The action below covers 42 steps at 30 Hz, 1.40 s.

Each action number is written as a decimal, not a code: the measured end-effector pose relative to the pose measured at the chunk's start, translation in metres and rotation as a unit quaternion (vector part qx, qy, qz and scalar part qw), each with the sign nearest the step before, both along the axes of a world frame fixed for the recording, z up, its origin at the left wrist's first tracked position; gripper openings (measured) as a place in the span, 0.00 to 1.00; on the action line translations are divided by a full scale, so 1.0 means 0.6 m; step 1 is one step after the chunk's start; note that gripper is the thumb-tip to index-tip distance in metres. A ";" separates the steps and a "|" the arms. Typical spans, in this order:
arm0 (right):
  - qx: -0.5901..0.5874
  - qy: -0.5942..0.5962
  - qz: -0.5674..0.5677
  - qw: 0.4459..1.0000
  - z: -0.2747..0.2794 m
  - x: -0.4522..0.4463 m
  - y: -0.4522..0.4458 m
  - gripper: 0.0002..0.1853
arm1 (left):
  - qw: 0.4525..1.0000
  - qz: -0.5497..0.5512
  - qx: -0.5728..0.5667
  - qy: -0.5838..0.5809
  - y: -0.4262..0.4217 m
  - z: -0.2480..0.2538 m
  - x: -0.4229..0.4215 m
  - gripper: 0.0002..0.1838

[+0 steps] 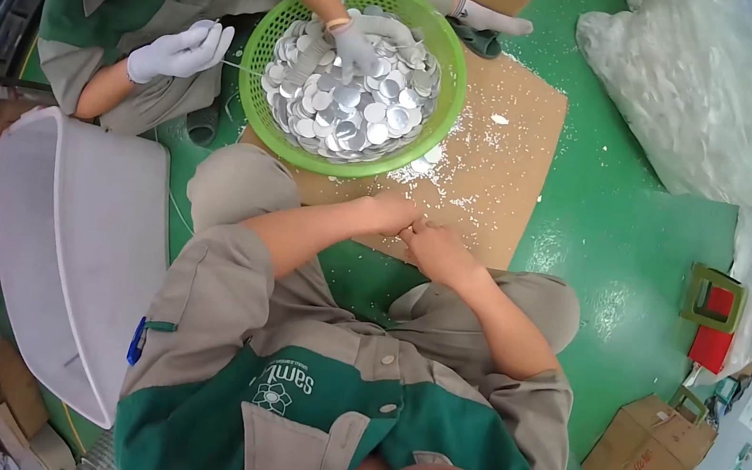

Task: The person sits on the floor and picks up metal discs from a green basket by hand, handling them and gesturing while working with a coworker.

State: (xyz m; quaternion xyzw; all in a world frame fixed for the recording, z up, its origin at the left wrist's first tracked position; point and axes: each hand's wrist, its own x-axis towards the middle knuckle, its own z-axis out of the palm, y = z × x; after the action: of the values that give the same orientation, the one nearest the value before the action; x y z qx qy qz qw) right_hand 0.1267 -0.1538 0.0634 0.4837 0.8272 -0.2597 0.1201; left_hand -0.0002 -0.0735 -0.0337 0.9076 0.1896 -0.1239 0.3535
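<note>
My left hand (391,213) and my right hand (439,252) meet above the near edge of a cardboard sheet (519,140). Both have their fingers curled in and touching; anything between the fingertips is too small to make out. Just beyond them, a green perforated basket (455,116) is heaped with round silvery discs (347,96). A co-worker's gloved hand (357,48) reaches into the discs. The co-worker's other gloved hand (181,52) is left of the basket, with a thin rod or cord running from it towards the rim. White bits (500,119) lie scattered over the cardboard.
A large pale tub (113,227) stands at the left. Big translucent plastic bags (693,97) lie at the upper right. A green stool-like item (713,298), a red box (712,350) and a cardboard box (648,456) are at the right. The co-worker's legs extend behind the basket.
</note>
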 end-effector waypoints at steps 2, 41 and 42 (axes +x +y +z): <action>-0.005 -0.004 -0.004 1.000 0.004 -0.002 0.001 0.14 | 1.000 -0.018 -0.002 -0.008 0.001 0.006 -0.002 0.10; -0.059 0.030 0.011 0.998 0.005 -0.010 0.013 0.14 | 0.999 0.017 -0.045 -0.012 -0.014 0.021 -0.012 0.07; -0.065 0.028 0.005 0.998 0.006 -0.009 0.015 0.14 | 0.994 0.047 -0.101 -0.023 -0.008 0.035 -0.019 0.07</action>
State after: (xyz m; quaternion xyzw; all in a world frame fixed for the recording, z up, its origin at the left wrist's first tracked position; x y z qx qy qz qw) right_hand 0.1215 -0.1450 0.0671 0.4634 0.8140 -0.3253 0.1296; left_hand -0.0117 -0.0783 -0.0127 0.8600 0.2104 -0.1050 0.4528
